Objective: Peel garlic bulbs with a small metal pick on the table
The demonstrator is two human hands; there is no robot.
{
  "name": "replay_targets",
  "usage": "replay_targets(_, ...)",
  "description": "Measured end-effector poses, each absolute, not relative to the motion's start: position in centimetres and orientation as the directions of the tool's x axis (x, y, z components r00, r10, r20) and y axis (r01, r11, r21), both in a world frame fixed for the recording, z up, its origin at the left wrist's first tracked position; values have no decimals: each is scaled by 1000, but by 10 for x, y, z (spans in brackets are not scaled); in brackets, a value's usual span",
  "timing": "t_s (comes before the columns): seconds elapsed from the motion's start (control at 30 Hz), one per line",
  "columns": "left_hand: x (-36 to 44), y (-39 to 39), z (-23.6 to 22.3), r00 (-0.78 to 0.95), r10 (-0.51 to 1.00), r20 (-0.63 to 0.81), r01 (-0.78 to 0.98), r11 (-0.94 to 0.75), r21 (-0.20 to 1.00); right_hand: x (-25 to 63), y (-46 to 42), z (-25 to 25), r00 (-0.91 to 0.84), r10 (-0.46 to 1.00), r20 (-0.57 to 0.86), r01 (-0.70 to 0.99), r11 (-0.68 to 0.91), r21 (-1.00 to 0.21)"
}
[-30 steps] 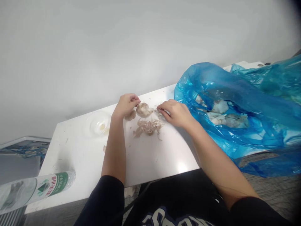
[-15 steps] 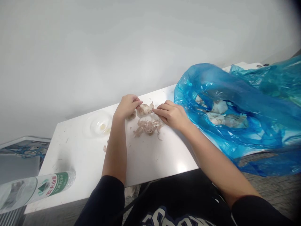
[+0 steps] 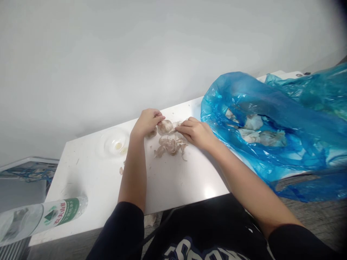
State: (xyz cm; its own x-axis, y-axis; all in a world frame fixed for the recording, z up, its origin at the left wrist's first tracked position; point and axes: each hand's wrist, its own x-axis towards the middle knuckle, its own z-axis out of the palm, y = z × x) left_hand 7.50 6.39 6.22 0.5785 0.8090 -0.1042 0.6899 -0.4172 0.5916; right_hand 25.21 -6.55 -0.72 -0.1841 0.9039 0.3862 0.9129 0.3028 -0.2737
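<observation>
My left hand (image 3: 146, 122) is closed round a garlic bulb (image 3: 165, 126) at the back of the white table (image 3: 89, 180). My right hand (image 3: 197, 133) meets the bulb from the right, its fingers pinched on a bit of the papery skin. A heap of torn garlic skins (image 3: 170, 145) lies on the table just in front of both hands. Both forearms reach forward from dark sleeves.
A clear shallow dish (image 3: 114, 143) with a peeled clove stands left of my left hand. A big blue plastic bag (image 3: 273, 130) holding more garlic covers the table's right side. A water bottle (image 3: 40, 218) lies at the front left corner. A white wall rises behind.
My right hand has moved in leftward against the bulb and pinched its skin. The left hand has turned the bulb a little. The heap of skins stays put.
</observation>
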Motion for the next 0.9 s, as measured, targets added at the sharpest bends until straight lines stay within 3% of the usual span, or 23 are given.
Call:
replay_targets(0.3,70,69,56,541,825,-164,692,-326,644,255,-66,-6,-186,871,455,910,327,-255)
replay_targets(0.9,72,66,60,520,840,-155,724,-337,602,260,-67,-3,-166,882,441,897,321,-304)
